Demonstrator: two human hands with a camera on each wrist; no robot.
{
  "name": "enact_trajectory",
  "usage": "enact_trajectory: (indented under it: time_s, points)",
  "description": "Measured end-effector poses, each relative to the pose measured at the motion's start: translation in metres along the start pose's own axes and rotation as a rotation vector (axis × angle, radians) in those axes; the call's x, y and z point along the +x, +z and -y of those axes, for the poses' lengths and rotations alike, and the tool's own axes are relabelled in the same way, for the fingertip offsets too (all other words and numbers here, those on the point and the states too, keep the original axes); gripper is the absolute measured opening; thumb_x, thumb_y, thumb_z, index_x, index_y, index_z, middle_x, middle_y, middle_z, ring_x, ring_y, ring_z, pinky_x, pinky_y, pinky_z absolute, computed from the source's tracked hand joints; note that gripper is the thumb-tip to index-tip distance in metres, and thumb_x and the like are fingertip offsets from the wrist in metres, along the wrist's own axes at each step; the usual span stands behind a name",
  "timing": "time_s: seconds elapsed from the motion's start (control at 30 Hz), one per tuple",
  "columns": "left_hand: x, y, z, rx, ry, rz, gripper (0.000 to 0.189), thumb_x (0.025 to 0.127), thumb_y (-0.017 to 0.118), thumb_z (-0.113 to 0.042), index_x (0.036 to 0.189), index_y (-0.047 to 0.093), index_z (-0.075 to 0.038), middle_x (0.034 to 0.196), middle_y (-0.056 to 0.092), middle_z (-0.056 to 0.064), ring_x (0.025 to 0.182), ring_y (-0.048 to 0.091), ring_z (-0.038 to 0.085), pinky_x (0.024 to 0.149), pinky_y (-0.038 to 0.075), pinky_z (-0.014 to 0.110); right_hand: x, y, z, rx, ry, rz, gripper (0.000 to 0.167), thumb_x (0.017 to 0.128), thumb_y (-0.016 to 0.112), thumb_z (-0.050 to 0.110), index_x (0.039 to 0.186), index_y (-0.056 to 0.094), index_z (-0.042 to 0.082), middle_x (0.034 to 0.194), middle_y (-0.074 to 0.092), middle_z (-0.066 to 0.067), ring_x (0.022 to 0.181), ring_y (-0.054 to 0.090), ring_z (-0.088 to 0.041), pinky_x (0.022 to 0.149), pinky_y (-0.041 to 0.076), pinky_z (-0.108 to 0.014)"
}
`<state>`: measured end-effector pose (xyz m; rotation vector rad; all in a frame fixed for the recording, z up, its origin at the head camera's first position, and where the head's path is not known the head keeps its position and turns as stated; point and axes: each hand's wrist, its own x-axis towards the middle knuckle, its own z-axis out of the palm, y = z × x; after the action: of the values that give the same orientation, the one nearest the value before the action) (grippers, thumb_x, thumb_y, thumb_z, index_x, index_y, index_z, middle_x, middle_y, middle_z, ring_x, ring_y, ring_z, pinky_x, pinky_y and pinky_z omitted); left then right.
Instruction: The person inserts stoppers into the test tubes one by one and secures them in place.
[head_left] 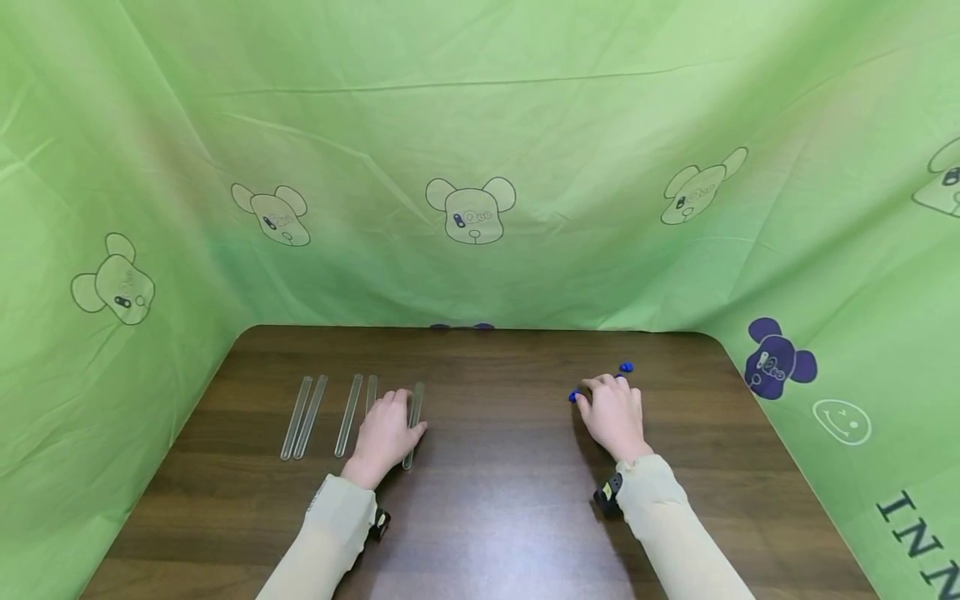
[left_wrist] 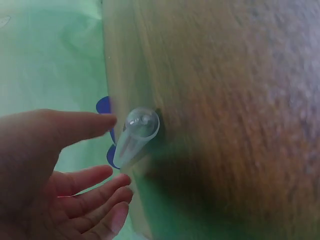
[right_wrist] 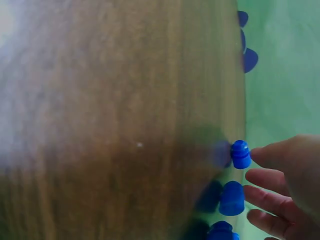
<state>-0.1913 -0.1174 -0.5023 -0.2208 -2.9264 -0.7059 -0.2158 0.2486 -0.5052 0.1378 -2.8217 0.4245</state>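
Observation:
My left hand is over the rightmost clear test tube, its thumb and fingers spread on either side. In the left wrist view that tube lies beyond the fingertips, with a visible gap between thumb and fingers. On the right, my right hand reaches toward small blue stoppers. Its thumb is close beside one stopper, and the fingers are near a second stopper; whether they touch is hard to tell. A third stopper shows at the bottom edge of the right wrist view.
Several more test tubes lie side by side on the left of the brown wooden table, among them one tube at the far left. Green printed cloth hangs around the table's back and sides.

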Motion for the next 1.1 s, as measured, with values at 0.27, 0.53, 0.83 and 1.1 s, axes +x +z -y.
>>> enact_trajectory:
  time_s: [0.27,0.53,0.83,1.1]
  points:
    - [-0.001,0.002,-0.002,-0.041,-0.037,0.026,0.048,0.086,0.083,-0.015,0.125,0.061,0.004,0.108,0.069,0.022,0.090,0.068,0.039,0.070,0.057,0.048,0.001,0.007,0.001,0.018,0.025,-0.037,0.025,0.094,0.071,0.019,0.108,0.076,-0.001,0.107,0.067,-0.019,0.101,0.053,-0.042,0.077,0.035,-0.054]
    - [0.000,0.007,0.000,-0.037,-0.037,0.032,0.045,0.086,0.082,-0.013,0.123,0.061,0.002,0.098,0.070,0.021,0.078,0.069,0.037,0.066,0.055,0.048,0.004,0.011,0.003,-0.005,0.015,-0.033,0.016,0.093,0.071,0.017,0.099,0.078,0.004,0.098,0.066,-0.015,0.097,0.052,-0.040,0.078,0.034,-0.053]
    - [0.000,0.006,-0.002,-0.036,-0.049,0.046,0.043,0.086,0.082,-0.014,0.120,0.061,0.002,0.088,0.069,0.019,0.069,0.066,0.031,0.061,0.054,0.046,0.007,0.013,0.008,-0.015,0.005,-0.020,0.018,0.092,0.074,0.017,0.102,0.078,0.002,0.099,0.068,-0.015,0.095,0.053,-0.039,0.076,0.035,-0.053]
    - [0.000,0.006,-0.004,-0.029,-0.053,0.047,0.039,0.087,0.080,-0.014,0.117,0.062,0.001,0.090,0.069,0.021,0.071,0.068,0.036,0.061,0.054,0.048,0.007,0.017,0.011,-0.016,-0.007,-0.008,0.018,0.092,0.074,0.017,0.103,0.078,0.002,0.098,0.069,-0.014,0.093,0.054,-0.038,0.077,0.036,-0.052]
